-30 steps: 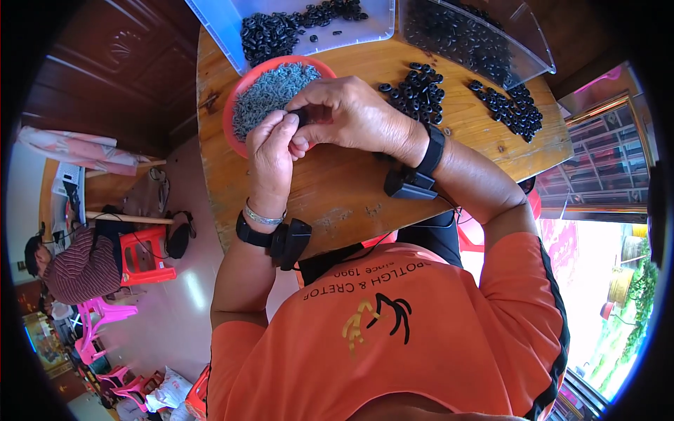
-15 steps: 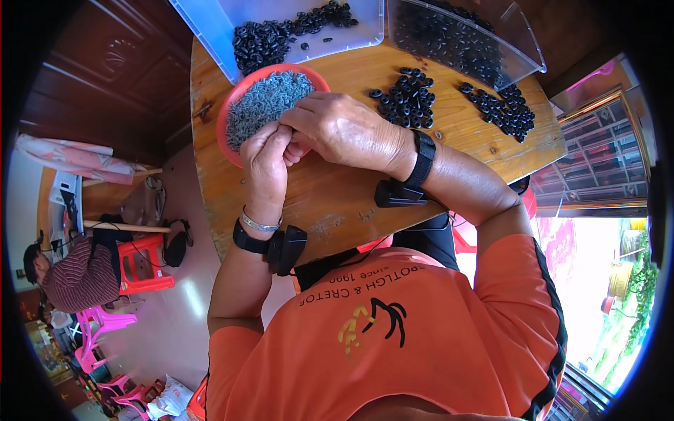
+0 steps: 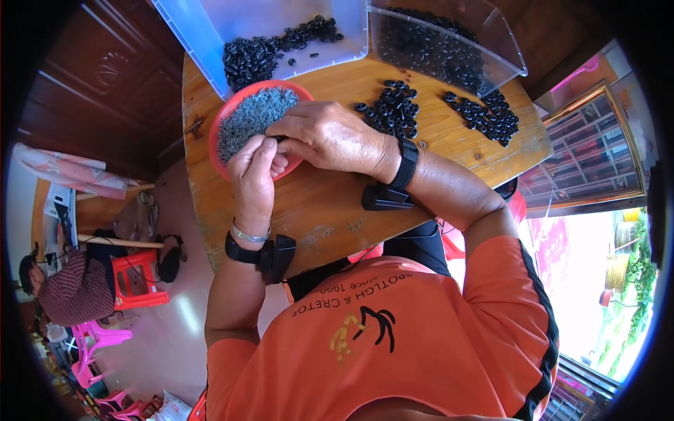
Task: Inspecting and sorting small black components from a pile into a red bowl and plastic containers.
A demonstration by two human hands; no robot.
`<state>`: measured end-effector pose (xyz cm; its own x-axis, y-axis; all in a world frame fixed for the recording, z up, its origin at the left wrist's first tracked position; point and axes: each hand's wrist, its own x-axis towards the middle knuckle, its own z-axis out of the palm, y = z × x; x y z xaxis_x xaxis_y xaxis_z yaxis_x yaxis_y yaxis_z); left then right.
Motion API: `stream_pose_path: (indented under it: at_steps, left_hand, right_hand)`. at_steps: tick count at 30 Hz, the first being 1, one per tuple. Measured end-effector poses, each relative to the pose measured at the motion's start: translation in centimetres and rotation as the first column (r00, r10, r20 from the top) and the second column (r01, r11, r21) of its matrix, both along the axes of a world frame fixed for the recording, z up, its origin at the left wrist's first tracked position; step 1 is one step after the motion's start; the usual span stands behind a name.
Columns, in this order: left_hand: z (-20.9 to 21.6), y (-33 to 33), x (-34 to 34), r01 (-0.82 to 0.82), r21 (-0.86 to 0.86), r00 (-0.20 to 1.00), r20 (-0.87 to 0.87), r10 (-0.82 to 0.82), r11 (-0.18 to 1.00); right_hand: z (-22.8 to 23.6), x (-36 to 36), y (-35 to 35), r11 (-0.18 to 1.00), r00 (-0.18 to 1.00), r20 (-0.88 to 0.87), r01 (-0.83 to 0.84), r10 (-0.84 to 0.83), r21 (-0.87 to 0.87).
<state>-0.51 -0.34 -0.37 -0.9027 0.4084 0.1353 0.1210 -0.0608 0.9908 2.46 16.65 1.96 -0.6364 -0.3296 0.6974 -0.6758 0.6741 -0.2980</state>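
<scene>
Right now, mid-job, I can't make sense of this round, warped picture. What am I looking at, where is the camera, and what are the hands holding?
No machine here: a person works with bare hands. The camera sits on their head and looks down, and its fisheye lens bends the edges. The left hand and right hand meet over a red bowl of small grey pieces, pinching something too small to identify. On the wooden table lie piles of black rings, with more in a clear bin and a pale tray. Both wrists wear black bands.

Both hands, left hand (image 3: 254, 170) and right hand (image 3: 330, 137), fingers together over red bowl (image 3: 223, 119) of grey pieces on wooden table (image 3: 330, 210)
</scene>
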Motion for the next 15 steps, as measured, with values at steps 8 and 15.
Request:
stream_pose_path:
  at_steps: [8,15]
  left_hand:
    - [0.4,-0.9,-0.2,-0.031,-0.002,0.995,-0.096,0.03,1.0]
    - [0.6,-0.5,-0.1,-0.008,0.008,0.992,-0.124,0.009,1.0]
  right_hand:
    - [10.4,-1.0,8.4,0.87,0.789,-0.369,0.461,-0.491,-0.173]
    - [10.9,0.9,11.9,0.831,0.824,-0.118,0.555,-0.554,-0.024]
